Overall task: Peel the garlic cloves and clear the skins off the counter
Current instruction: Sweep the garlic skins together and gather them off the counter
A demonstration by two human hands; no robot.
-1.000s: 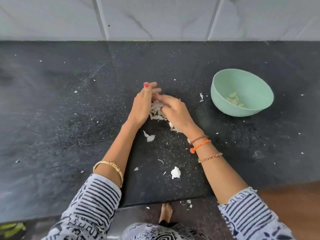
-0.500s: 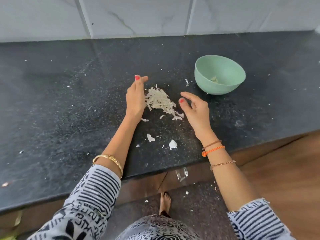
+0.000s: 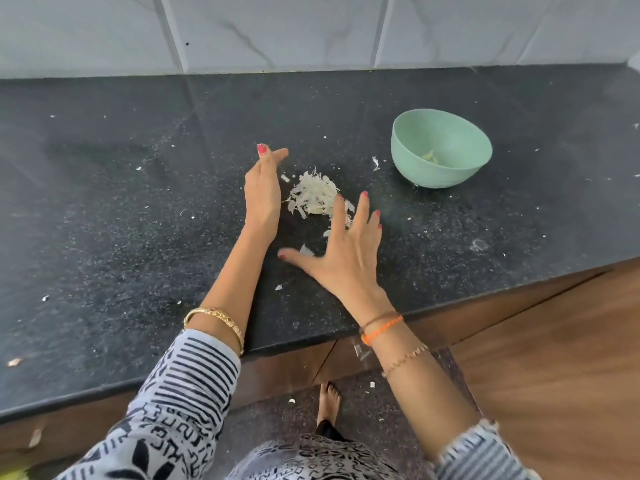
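**Garlic skins heaped between two hands on the dark tabletop**

A small pile of pale garlic skins [image 3: 313, 195] lies on the black speckled tabletop [image 3: 121, 220], a little in from its front edge. The left hand [image 3: 263, 188] stands on edge just left of the pile, palm turned toward it, fingers straight and close together, holding nothing. The right hand [image 3: 346, 251] is spread wide and flat, palm down, just in front and to the right of the pile; its fingertips overlap the heap's near edge, and its thumb reaches out leftward. A few loose skin scraps [image 3: 306, 250] lie near that thumb and closer to the edge.

Right of the pile, apart from it, sits a mint green bowl [image 3: 441, 168] with a few peeled garlic cloves [image 3: 429, 156] visible inside. One stray flake [image 3: 375, 163] rests between pile and bowl. Small white specks are scattered across the surface. Pale marbled wall tiles [image 3: 277, 32] rise behind.
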